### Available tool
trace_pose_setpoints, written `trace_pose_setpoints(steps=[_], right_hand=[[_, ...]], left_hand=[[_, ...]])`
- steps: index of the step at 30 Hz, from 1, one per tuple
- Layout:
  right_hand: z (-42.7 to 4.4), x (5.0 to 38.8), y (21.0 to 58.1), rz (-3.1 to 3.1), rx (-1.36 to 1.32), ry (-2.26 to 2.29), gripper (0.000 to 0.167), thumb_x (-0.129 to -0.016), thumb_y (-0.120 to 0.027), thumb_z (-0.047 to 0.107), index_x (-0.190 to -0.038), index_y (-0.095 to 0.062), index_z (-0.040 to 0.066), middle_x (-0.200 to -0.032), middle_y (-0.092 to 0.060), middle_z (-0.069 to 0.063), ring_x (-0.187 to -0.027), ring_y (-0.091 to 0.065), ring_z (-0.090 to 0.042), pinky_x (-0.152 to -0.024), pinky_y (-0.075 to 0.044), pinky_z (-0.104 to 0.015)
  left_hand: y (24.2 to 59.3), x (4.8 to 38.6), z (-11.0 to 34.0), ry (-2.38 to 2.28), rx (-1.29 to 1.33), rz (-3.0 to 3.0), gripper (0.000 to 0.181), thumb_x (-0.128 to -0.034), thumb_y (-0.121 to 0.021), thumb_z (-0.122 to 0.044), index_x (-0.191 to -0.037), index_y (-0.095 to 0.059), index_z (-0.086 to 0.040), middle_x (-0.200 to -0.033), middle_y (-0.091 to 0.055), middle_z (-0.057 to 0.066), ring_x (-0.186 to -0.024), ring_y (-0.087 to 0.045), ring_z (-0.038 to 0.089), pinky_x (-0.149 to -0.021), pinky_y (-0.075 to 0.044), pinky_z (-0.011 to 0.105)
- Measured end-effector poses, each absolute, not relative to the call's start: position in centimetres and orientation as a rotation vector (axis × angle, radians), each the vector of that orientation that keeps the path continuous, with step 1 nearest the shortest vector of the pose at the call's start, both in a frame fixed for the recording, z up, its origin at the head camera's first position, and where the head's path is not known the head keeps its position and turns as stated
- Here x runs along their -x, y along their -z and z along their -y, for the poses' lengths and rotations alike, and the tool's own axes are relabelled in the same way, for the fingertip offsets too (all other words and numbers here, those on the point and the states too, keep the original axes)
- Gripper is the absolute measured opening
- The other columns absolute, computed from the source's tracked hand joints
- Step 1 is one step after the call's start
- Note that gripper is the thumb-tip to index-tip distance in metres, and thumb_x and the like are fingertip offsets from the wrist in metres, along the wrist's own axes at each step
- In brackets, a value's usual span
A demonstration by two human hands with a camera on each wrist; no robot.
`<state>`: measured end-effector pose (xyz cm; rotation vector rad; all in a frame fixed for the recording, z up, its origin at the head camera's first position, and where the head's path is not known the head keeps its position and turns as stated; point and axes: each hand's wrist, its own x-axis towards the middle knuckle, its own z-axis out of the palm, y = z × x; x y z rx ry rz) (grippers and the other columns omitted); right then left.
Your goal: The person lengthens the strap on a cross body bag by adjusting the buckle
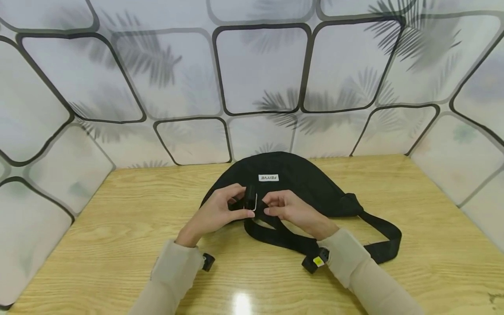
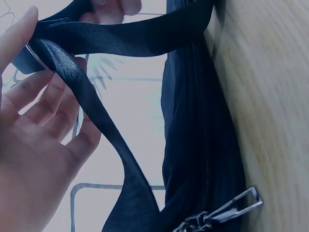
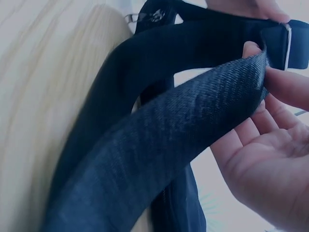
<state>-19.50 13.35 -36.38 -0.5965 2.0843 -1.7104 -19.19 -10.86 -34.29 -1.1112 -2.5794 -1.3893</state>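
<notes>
Black strap [image 3: 159, 130], nearest the right wrist camera, is pinched between thumb and finger in the grip of the right hand [image 1: 293, 211]. The left hand [image 1: 216, 209] pinches the metal slider [image 3: 288, 46] alongside, presumably to steady it. Beyond both hands the black bag [image 1: 299, 179] rests on the bench [image 1: 118, 227], its bulk likely anchoring the strap.
</notes>
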Motion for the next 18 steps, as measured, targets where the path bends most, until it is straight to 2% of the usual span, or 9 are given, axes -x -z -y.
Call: trace_pose_setpoints(steps=[5,12,18], right_hand=[[-12.85,19.2,36.09,-2.033,0.54,1.794,0.011,-0.098,-0.06,-0.001,-0.107,-0.061,-0.007,-0.075,-0.057,0.001,-0.062,-0.044,-0.011,-0.055,-0.033,-0.023],[-12.51,18.87,35.68,-1.955,0.542,1.903,0.008,-0.097,-0.057,-0.005,-0.105,-0.059,-0.004,-0.082,-0.063,-0.001,-0.061,-0.047,-0.008,-0.054,-0.033,-0.02],[-13.14,19.08,35.68,-1.934,0.602,1.821,0.011,-0.099,-0.056,-0.002,-0.11,-0.058,-0.005,-0.083,-0.062,0.001,-0.056,-0.038,-0.007,-0.053,-0.031,-0.02]], left_hand=[[34.37,19.08,10.5,1.405,1.113,2.593,0.024,-0.0878,-0.083,-0.016,-0.105,-0.068,-0.009,-0.095,-0.059,-0.002,-0.09,-0.056,0.018,-0.086,-0.049,0.042],[34.6,19.07,10.18,1.396,1.166,2.559,0.027,-0.0861,-0.084,-0.015,-0.09,-0.058,-0.011,-0.087,-0.055,-0.003,-0.081,-0.054,0.021,-0.074,-0.046,0.034],[34.34,18.96,10.42,1.384,1.134,2.56,0.024,-0.0863,-0.084,-0.014,-0.092,-0.061,-0.012,-0.09,-0.058,-0.001,-0.085,-0.058,0.021,-0.083,-0.051,0.04]])
